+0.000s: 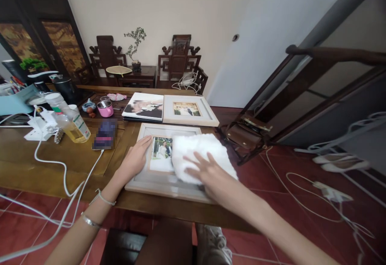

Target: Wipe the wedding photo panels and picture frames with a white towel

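Note:
A light wooden picture frame (169, 192) lies flat near the table's front edge, with a wedding photo (161, 149) in its middle. My left hand (135, 158) rests over the frame's left side, fingers stretched out along it. Under my right hand (208, 170) is a white cloth (218, 148), bunched over the right half of the frame. That hand presses on the cloth with its fingers spread, slightly blurred. The cloth hides the right part of the photo and much of the frame's right side.
Behind lie a second framed photo (187, 110) and a photo panel (144, 106). To the left are a phone (104, 134) on a cable, a bottle of yellow liquid (75, 126), a pink cup (105, 109) and a power strip (39, 128). A wooden chair (250, 130) stands right.

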{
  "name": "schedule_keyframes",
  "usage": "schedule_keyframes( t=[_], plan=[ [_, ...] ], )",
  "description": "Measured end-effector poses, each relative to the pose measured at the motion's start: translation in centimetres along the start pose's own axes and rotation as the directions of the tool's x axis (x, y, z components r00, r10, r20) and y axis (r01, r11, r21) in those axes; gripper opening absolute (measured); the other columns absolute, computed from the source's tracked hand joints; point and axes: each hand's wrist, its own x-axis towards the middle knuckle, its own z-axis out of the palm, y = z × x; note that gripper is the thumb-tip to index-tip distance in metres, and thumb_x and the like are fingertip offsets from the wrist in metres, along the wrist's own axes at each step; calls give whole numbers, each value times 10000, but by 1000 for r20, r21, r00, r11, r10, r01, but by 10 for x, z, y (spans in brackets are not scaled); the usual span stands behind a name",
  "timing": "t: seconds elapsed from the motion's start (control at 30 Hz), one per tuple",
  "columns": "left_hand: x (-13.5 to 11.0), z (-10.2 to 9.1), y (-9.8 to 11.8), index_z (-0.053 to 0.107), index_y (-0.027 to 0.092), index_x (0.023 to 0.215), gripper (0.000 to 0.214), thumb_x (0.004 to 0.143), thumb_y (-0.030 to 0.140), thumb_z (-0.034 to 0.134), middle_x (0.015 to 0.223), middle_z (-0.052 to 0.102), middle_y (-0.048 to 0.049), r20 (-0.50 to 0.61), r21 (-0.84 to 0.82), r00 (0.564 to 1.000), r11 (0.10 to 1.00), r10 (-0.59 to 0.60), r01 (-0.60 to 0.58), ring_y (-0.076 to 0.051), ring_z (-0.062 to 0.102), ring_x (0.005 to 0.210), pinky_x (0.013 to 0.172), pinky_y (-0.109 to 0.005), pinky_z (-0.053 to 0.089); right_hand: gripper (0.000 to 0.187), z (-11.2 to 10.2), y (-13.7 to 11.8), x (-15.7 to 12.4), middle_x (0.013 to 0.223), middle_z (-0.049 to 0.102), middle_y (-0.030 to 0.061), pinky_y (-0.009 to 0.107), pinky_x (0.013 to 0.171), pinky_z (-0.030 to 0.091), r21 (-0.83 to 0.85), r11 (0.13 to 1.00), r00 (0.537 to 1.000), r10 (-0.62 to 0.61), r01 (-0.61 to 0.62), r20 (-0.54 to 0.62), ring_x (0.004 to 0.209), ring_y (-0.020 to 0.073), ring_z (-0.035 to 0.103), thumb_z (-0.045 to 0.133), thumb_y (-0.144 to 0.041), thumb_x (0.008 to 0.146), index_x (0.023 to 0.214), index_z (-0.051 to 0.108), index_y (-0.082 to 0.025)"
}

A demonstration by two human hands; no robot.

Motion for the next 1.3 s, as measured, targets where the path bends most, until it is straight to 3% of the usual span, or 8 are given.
schedule_keyframes(
  t=[0.23, 0.4, 0.53, 0.67, 0.87, 1.03, 1.17, 1.3],
  plan=[
    [3, -2, 3, 439, 153, 1387, 457, 961, 224, 289, 1471, 422, -95, 18, 8, 999, 1000, 27, -27, -212, 365, 1370, 1134, -448, 315, 545, 22, -41, -47, 1423, 481, 88, 654, 969, 409, 92, 989, 990, -106, 115, -97, 1298, 397, 418, 494, -5, 758, 1188, 648, -304],
    [1, -6, 8, 421, 139, 1395, 461, 979, 282, 285, 1482, 402, -103, 58, 19, 998, 1000, -4, 3, -218, 345, 1380, 1130, -448, 315, 681, 17, -17, -7, 1464, 416, 146, 671, 1069, 248, 54, 998, 984, 23, -13, -178, 1377, 381, 283, 449, 47, 640, 1263, 594, -185],
    [-1, -7, 11, 414, 132, 1393, 462, 977, 295, 295, 1478, 405, -115, 50, 17, 999, 1000, -11, 10, -215, 343, 1381, 1135, -436, 305, 664, 6, 33, 44, 1481, 371, 192, 630, 1065, 290, 22, 985, 943, 171, -172, -286, 1377, 377, 281, 409, 59, 675, 1306, 536, -105],
    [-2, -6, 9, 393, 136, 1403, 464, 976, 292, 298, 1485, 390, -128, 38, 14, 999, 1000, -7, 7, -227, 342, 1379, 1124, -452, 317, 585, 7, 60, 73, 1475, 378, 195, 691, 1017, 284, -71, 984, 955, 143, -166, -261, 1358, 433, 278, 430, 31, 743, 1300, 547, -99],
    [-1, -5, 12, 388, 146, 1409, 470, 978, 301, 282, 1494, 375, -126, 42, 19, 998, 999, -50, 50, -241, 333, 1385, 1091, -489, 358, 665, 0, 12, 25, 1450, 435, 147, 693, 1025, 276, -40, 999, 997, 33, -36, -73, 1349, 422, 315, 456, 92, 660, 1245, 616, -183],
    [0, -5, 12, 397, 144, 1404, 469, 974, 292, 284, 1494, 374, -131, 49, 26, 998, 998, -51, 50, -248, 329, 1388, 1091, -498, 357, 565, 15, -27, -34, 1373, 539, 72, 625, 955, 429, 97, 992, 997, -78, 79, -12, 1267, 395, 458, 495, 55, 709, 1098, 688, -306],
    [0, -4, 10, 412, 150, 1395, 461, 970, 289, 300, 1479, 398, -131, 33, 39, 999, 999, -16, 15, -242, 347, 1377, 1102, -466, 349, 684, 19, -21, -47, 1389, 526, 57, 448, 963, 487, 109, 992, 992, -45, 59, -121, 1201, 295, 551, 447, 86, 668, 1180, 632, -329],
    [0, -7, 11, 404, 149, 1400, 464, 966, 282, 303, 1485, 389, -128, 52, 53, 998, 998, -20, 17, -242, 343, 1380, 1102, -468, 346, 876, -9, 15, -12, 1498, 373, 100, 486, 965, 476, -21, 992, 978, 118, -123, -175, 1254, 320, 496, 373, 150, 559, 1314, 531, -267]
  ],
)
